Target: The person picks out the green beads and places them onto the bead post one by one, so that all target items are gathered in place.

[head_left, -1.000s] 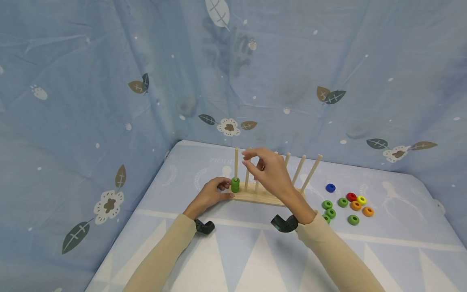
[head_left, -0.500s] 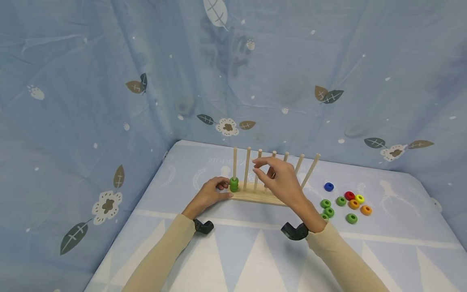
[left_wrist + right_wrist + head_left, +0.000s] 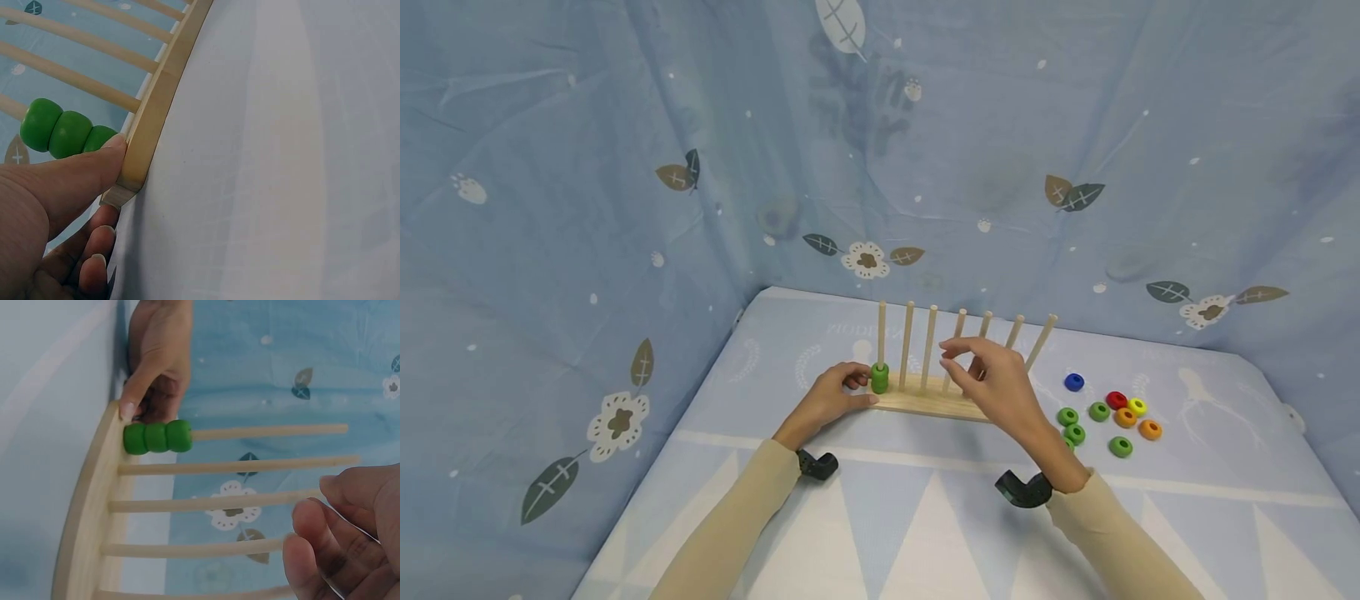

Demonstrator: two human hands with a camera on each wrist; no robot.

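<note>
A wooden peg stand (image 3: pixel 929 405) with a row of upright pegs rests on the table. Three green beads (image 3: pixel 157 437) are stacked at the foot of its leftmost peg. My left hand (image 3: pixel 833 393) holds that end of the base, the thumb (image 3: pixel 94 165) along its edge and the fingers around the end, beside the beads. My right hand (image 3: pixel 996 379) is raised in front of the pegs toward the right, thumb and index finger bent and apart with nothing between them. It hides parts of several pegs in the head view.
Loose beads lie right of the stand: a blue bead (image 3: pixel 1074 382), a red bead (image 3: pixel 1116 401), a yellow bead (image 3: pixel 1137 407), orange ones and several green ones, one partly behind the right forearm. A patterned blue cloth (image 3: pixel 970 150) hangs behind the table.
My right hand has moved to the right and slightly down, away from the leftmost peg. The left hand has kept its hold on the stand, and the beads have not moved.
</note>
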